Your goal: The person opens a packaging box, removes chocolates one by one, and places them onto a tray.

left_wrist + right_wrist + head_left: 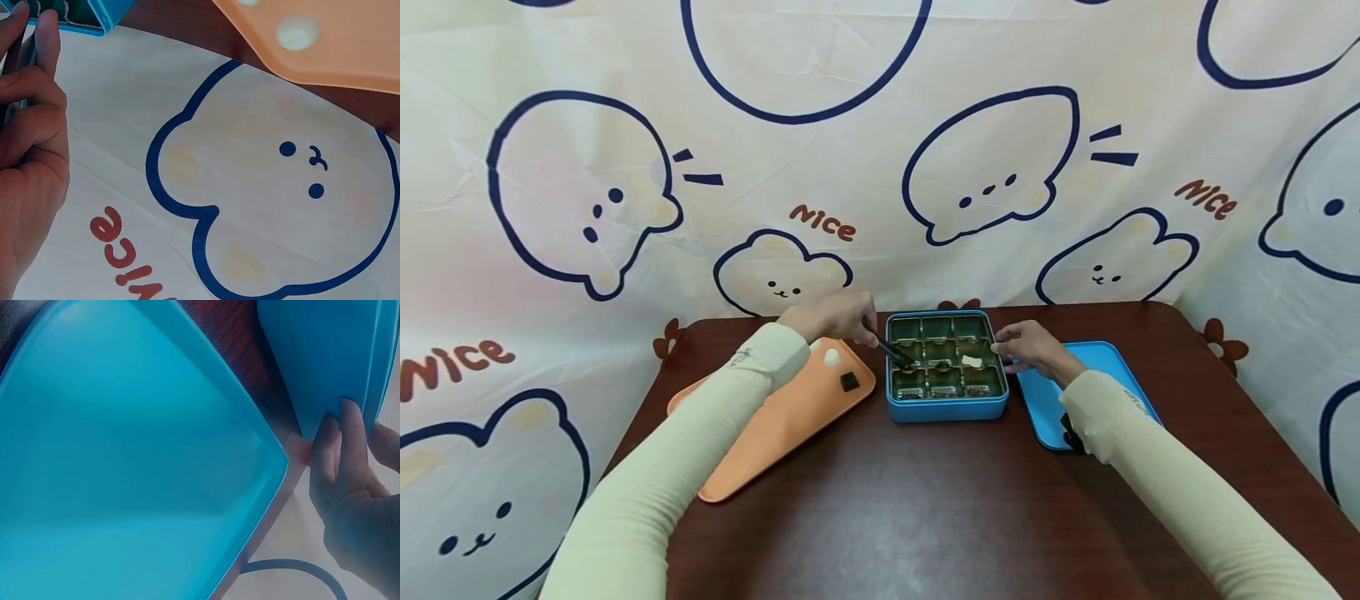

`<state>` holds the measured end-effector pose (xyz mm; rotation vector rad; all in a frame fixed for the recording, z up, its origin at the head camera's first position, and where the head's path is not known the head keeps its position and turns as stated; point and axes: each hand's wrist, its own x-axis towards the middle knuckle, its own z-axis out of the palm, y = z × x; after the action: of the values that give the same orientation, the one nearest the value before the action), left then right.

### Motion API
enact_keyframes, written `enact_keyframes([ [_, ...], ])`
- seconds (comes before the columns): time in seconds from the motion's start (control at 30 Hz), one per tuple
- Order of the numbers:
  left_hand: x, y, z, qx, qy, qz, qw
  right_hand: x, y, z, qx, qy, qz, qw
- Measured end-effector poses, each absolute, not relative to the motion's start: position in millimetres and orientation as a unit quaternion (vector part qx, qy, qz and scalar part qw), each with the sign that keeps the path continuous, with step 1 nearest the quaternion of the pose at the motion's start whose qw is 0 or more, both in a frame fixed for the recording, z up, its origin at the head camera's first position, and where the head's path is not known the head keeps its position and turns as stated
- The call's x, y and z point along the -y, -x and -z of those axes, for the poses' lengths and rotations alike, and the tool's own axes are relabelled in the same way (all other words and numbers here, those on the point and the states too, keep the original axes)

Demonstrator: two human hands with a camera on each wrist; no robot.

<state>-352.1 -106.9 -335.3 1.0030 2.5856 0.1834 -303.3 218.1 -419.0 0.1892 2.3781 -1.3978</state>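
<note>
A blue box point(947, 410) holds a gold-brown tray insert point(938, 327) divided into several square compartments. My left hand point(842, 317) grips slim black tongs point(891, 350) that reach down to the insert from the left; their tips are hard to make out against it. In the left wrist view the fingers curl round the tongs point(26, 59). At the box's right side my right hand point(1033, 346) holds the wall, fingertips point(350, 415) flat on the outside and thumb at the rim. A pale cream piece point(972, 362) lies in the insert near that hand.
Left of the box lies an orange tray point(775, 425) with a white rounded piece point(832, 357) and a small dark square point(849, 382). A blue lid point(1045, 400) lies on the right, partly under the right forearm. A patterned cloth point(880, 167) hangs behind the brown table point(880, 517).
</note>
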Motion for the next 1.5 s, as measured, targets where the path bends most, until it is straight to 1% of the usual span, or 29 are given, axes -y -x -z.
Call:
enact_keyframes([
  [0.6,97.8,353.5,342.5,-0.919,-0.355,-0.037,0.166,-219.0,303.3,418.9,-0.846,-0.068,0.495,0.187],
  [1.27,105.9,354.3,344.9,-0.914,-0.370,-0.056,0.156,-217.7,302.9,417.7,-0.846,-0.069,0.495,0.184],
  [1.5,112.5,355.5,340.4,-0.911,-0.375,-0.082,0.149,-218.1,303.1,418.6,-0.848,-0.066,0.492,0.184],
])
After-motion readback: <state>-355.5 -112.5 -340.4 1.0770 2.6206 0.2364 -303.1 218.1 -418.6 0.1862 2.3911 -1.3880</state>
